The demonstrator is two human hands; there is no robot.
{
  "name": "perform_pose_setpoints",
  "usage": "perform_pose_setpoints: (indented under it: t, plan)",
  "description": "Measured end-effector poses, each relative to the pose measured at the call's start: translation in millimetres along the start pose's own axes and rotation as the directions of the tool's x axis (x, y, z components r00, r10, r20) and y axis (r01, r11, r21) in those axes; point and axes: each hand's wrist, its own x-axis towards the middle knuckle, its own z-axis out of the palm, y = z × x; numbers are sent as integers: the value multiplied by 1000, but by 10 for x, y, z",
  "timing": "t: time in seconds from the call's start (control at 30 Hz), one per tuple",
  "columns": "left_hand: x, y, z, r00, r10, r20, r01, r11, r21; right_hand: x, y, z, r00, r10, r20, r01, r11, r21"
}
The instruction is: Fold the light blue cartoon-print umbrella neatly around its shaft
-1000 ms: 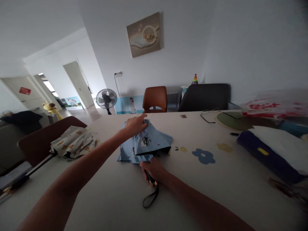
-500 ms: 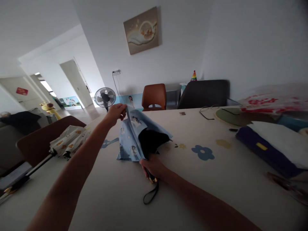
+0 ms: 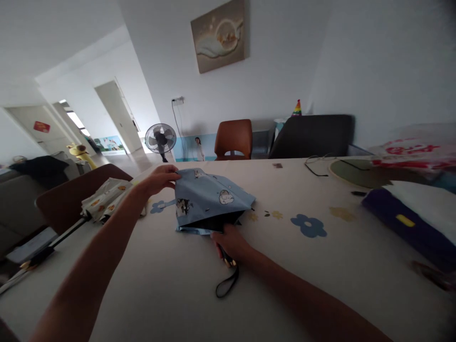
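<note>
A light blue folding umbrella [image 3: 210,194] with cartoon animal prints and a black inner side lies loosely folded on the table. At its upper left edge, my left hand [image 3: 162,179] pinches the fabric between thumb and fingers. My right hand [image 3: 231,243] is closed around the umbrella near its dark handle, and a black wrist strap loops down from the handle's end onto the table. The canopy's panels hide the shaft and part of the right fingertips.
A second, cream umbrella [image 3: 109,199] with orange prints lies at the left, its shaft pointing toward me. At the right are a purple and white bundle [image 3: 402,218], glasses [image 3: 315,167], a round green mat [image 3: 352,173] and a plastic bag [image 3: 413,147]. Chairs [image 3: 233,139] stand beyond the white table [image 3: 171,285].
My left hand has come down and to the left with the fabric edge. The blue panel now lies flatter, covering more of the black inside. My right hand keeps its hold.
</note>
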Motion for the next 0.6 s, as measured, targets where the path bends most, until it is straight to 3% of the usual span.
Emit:
perform_pose_setpoints:
  t: [0.1,0.2,0.27,0.33,0.37,0.43,0.5,0.6]
  plan:
    - [-12,-71,-21,996,77,-53,-78,997,-13,-9,-24,28,999,22,-37,-22,1000,-17]
    - [-34,-135,35,990,83,-115,-51,966,254,-6,-34,59,998,36,-48,-37,999,-27]
    - [-63,-140,151,958,200,-206,-43,810,584,-4,-42,75,998,40,-39,-42,998,-41]
    - [-107,-97,356,870,458,-183,-110,542,833,-1,-51,87,998,39,-42,-42,997,-69]
    - [-132,-61,493,819,567,-92,-191,419,888,2,-54,91,998,41,-51,-45,995,-87]
    - [-174,16,816,769,608,200,-438,271,857,11,-50,98,997,45,-66,-52,992,-118]
    - [-186,68,1154,705,497,507,-655,183,733,24,-36,103,997,36,-75,-45,991,-128]
    - [-130,66,1529,638,261,724,-763,90,640,37,-15,104,1000,-19,-22,16,992,-123]
